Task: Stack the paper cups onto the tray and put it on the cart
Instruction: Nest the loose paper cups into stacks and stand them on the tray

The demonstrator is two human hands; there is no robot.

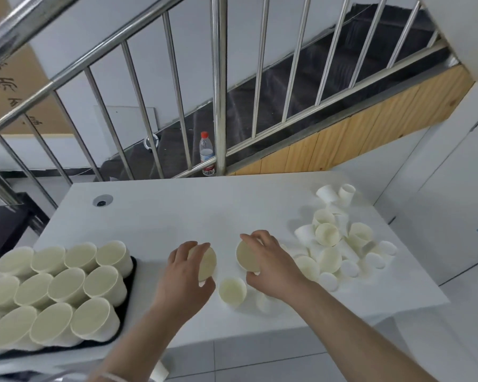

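Cups (58, 288), cream-white paper, stand mouth-up in rows on black tray (131, 274).

tray (132, 274) of cups (66, 282) left on table (177, 213), loose cups (340, 244) right.

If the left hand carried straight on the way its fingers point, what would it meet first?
Probably the cup held in the right hand: the left hand, gripping its own cup, points right and slightly away. Depth is uncertain.
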